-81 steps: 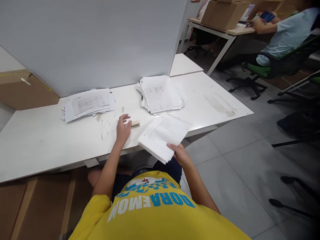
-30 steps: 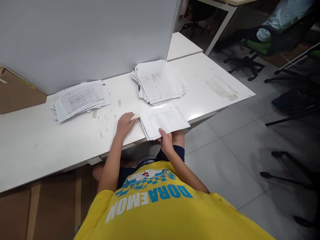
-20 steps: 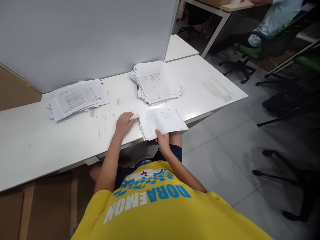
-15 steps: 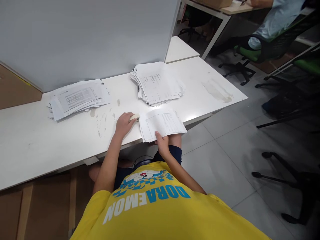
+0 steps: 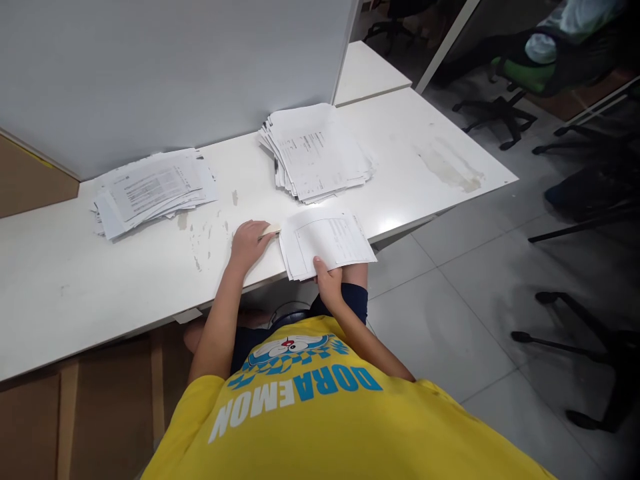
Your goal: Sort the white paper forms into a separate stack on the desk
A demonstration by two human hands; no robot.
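Note:
My right hand [image 5: 327, 277] pinches the near edge of a thin sheaf of printed papers [image 5: 327, 243] that lies flat at the front edge of the white table [image 5: 100, 280]. My left hand [image 5: 249, 243] is curled over a small beige stapler [image 5: 271, 231] on the table, just left of the sheaf. A thick stack of papers [image 5: 316, 151] lies behind the sheaf. Another, flatter stack [image 5: 153, 190] lies at the back left.
A grey partition panel [image 5: 175, 67] stands along the back of the table. Brown cardboard [image 5: 30, 187] shows at the left and under the table. Office chairs [image 5: 520, 80] and chair legs [image 5: 585, 333] stand on the tiled floor to the right.
My right hand has brought the sheaf from the air down onto the table's front edge. My left hand has closed over the stapler. The view has tilted down slightly.

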